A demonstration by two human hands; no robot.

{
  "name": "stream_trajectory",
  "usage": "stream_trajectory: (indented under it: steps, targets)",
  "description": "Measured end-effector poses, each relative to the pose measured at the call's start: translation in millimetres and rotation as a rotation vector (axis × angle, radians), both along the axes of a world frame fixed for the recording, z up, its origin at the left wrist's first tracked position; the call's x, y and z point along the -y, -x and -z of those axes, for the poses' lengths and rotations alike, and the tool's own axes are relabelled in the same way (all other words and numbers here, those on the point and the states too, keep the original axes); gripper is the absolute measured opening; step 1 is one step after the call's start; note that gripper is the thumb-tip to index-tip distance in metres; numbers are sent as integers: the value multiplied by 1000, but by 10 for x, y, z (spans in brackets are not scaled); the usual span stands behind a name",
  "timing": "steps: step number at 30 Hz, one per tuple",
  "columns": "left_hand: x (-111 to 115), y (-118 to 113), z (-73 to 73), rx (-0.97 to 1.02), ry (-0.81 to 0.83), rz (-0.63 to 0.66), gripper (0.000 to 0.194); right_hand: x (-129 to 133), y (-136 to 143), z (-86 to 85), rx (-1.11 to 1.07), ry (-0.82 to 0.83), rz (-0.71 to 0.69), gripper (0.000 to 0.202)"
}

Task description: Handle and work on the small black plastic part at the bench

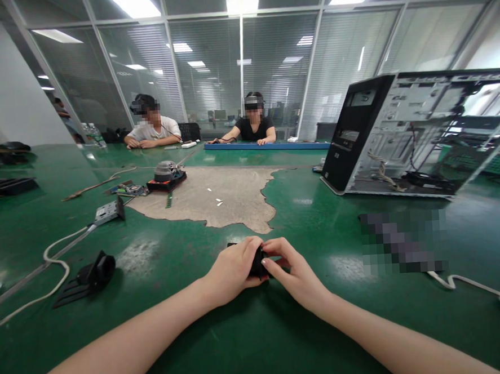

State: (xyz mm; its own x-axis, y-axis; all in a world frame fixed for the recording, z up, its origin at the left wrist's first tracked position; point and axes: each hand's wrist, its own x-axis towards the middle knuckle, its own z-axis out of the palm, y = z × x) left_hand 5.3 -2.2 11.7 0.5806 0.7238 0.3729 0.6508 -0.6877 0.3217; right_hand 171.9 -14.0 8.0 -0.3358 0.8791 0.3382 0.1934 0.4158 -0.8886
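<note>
The left hand [235, 264] has its grip closed around a small black part [258, 264], while the right hand's [295, 271] thumb and fingers pinch its right end, over the bench [178, 341]. Work on it looks unfinished; how much remains I cannot tell. Farther off, the open-sided computer case [345, 147] seems partly stripped, cables [387, 170] remaining inside.

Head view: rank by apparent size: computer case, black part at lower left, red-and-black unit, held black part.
1. Computer case
2. Lower-left black part
3. Red-and-black unit
Unranked: held black part, mostly covered, full extent unclear.
</note>
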Motion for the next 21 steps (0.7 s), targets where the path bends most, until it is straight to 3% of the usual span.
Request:
stream_trajectory:
  steps: [4, 10, 12, 16, 19, 21]
  targets:
    - [-5, -3, 10, -8, -6, -2, 59, -13, 6, 22, 5, 124, -48, 20]
    - [1, 5, -4, -6, 0, 11, 58, 52, -7, -27, 49, -116, -10, 18]
    - [1, 3, -2, 3, -1, 11, 57, 47, -5, -28, 43, -130, 8, 12]
    - [-2, -6, 3, -5, -9, -1, 57, 6, 8, 8, 0, 13, 26, 16]
    - [-3, -8, -1, -21, -5, 0, 56, 0, 13, 21, -16, 129, -40, 20]
    - [-3, -6, -3, -24, 0, 0, 56, 13, 9, 13, -12, 121, -71, 19]
